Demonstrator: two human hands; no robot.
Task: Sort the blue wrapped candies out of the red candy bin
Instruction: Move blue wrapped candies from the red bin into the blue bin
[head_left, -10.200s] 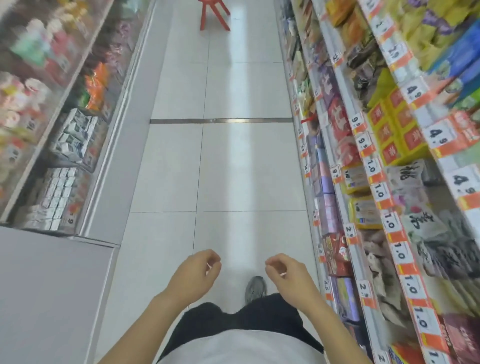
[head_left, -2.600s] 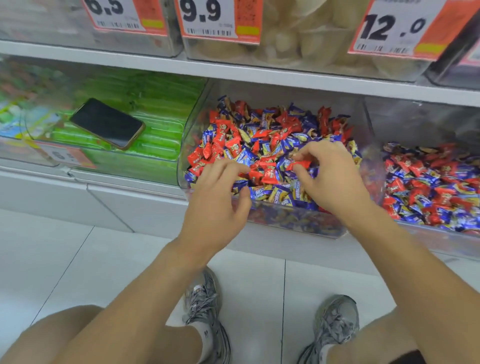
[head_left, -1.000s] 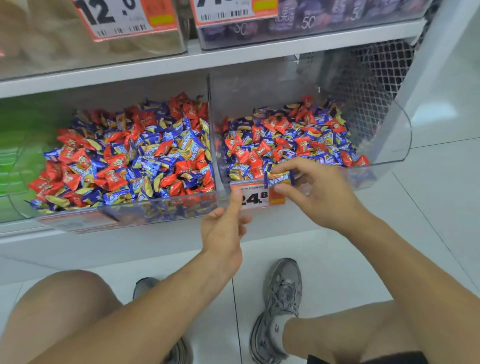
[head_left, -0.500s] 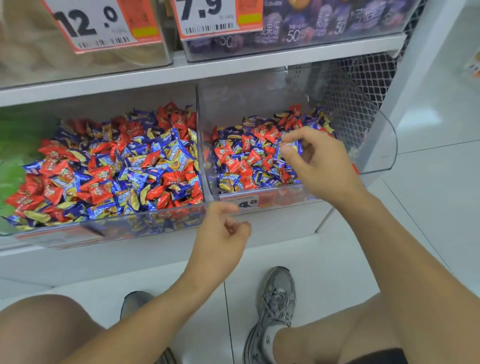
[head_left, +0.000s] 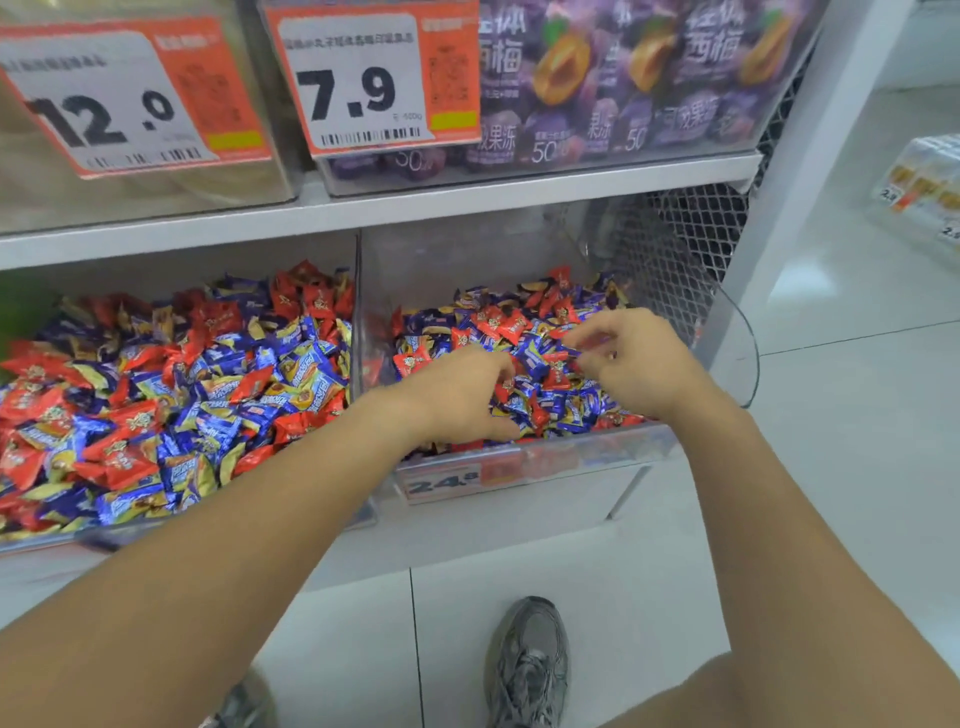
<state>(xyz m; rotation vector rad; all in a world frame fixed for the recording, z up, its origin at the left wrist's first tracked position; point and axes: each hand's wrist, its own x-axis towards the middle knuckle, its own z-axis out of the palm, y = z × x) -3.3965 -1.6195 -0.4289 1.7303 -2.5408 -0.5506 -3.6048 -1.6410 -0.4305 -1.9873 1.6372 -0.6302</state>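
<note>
Both hands digging in right bin (head_left: 727, 332): left hand (head_left: 462, 395) curling into candies (head_left: 524, 332), right hand (head_left: 634, 364) pinching something small, colour unclear. Both bins looking mixed; sorting barely begun.

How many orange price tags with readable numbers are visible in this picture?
3. The 12.0 tag hangs upper left, the 7.9 tag beside it, the 24.8 tag on the right candy bin's front. Blurred ones at far right are unreadable.
</note>
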